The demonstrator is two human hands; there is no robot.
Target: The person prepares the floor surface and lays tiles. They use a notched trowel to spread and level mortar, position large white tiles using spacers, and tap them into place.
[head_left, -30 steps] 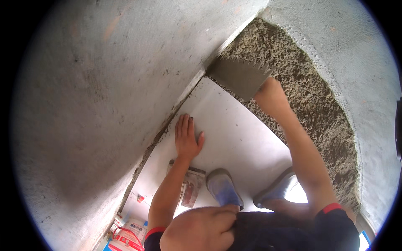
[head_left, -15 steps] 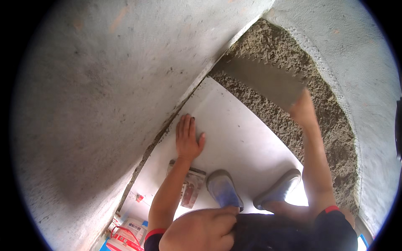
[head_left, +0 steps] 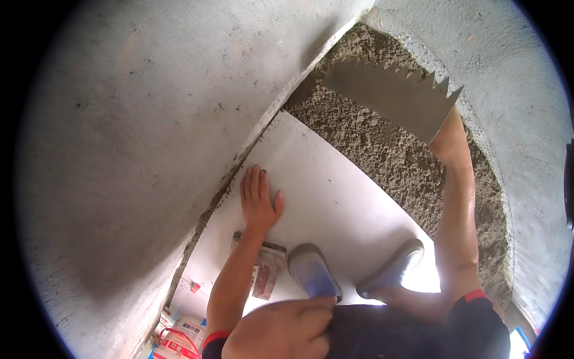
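Observation:
My right hand point(head_left: 452, 140) reaches out to the far right and grips a wide grey metal notched trowel point(head_left: 388, 96) at its near right end. Large pointed teeth run along the trowel's far edge; my fingers are partly hidden behind the blade. Beneath it spreads rough, crumbly brown mortar point(head_left: 371, 137). My left hand point(head_left: 258, 197) lies flat on a large white tile point(head_left: 317, 167), fingers stretched out towards the left wall. Close to my left forearm, a flat rectangular tool point(head_left: 268, 272) with a grey and reddish surface rests on the tile.
Grey plastered walls rise at the left point(head_left: 131, 149) and right point(head_left: 514, 78), meeting at a far corner. A narrow gap runs between tile and left wall. My shoes point(head_left: 314, 269) stand on the tile. A white and red bag point(head_left: 182, 338) sits at the lower left.
My right hand has shifted a little right, and the notched trowel has tilted up, so its teeth now show clearly above the mortar. My left hand stays flat on the tile.

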